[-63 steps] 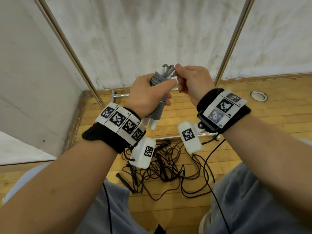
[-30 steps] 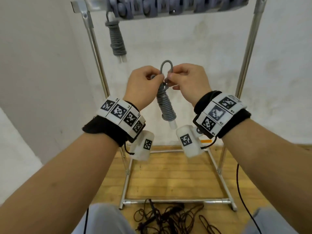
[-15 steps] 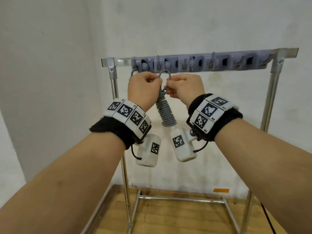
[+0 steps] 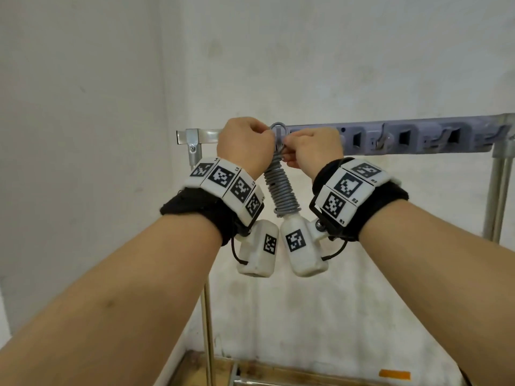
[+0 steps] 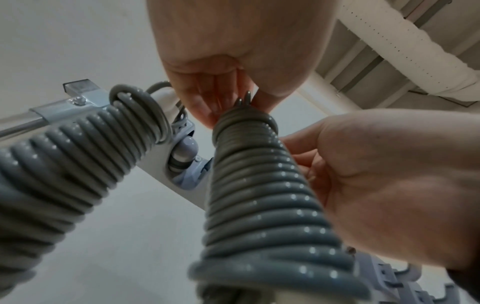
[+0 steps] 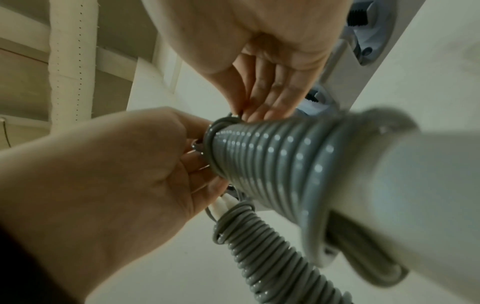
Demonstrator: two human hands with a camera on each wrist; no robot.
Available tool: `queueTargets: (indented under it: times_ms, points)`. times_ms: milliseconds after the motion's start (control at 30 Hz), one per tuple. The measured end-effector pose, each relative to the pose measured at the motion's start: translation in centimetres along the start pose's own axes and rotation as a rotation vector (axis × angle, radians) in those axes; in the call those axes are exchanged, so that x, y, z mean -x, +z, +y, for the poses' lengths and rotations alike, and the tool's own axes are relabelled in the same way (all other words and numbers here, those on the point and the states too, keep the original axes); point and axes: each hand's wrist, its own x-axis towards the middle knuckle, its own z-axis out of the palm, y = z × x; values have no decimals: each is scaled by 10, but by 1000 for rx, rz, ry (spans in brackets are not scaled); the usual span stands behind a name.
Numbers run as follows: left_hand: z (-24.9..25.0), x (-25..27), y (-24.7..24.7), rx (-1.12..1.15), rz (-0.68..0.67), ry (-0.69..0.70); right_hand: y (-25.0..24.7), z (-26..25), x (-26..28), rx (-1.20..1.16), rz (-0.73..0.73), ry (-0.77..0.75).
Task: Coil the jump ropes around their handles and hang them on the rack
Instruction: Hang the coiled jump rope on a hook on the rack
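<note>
A grey jump rope (image 4: 281,190), coiled tightly round its white handles, hangs between my raised hands. Its small top loop (image 4: 277,129) stands against the rack's grey hook strip (image 4: 404,139). My left hand (image 4: 267,137) pinches the top of the coil from the left, and my right hand (image 4: 287,142) pinches it from the right. In the left wrist view the left fingers (image 5: 215,100) curl onto the coil (image 5: 259,195). The right fingers (image 6: 265,98) meet the coil (image 6: 272,164) in the right wrist view. Whether the loop sits over a hook is hidden.
A second coiled grey rope (image 5: 78,154) hangs from the rack's left end, right beside my left hand. Several hooks (image 4: 381,139) stand bare along the strip to the right. Steel uprights (image 4: 498,196) frame the rack, with a white wall close behind.
Both hands have lifted the coiled rope from waist height up to the rack bar. Its top loop now reaches the hook strip, just right of the hanging rope.
</note>
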Motion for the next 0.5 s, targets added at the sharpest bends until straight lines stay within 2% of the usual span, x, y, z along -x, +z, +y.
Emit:
queueTargets:
  times_ms: [100, 267, 500]
  points:
    - [0, -4, 3, -39, -16, 1, 3, 0, -5, 21, 8, 23]
    - [-4, -3, 5, -157, -90, 19, 5, 6, 0, 77, -59, 64]
    - [-3, 9, -1, -244, -109, 74, 0, 11, 22, 19, -40, 19]
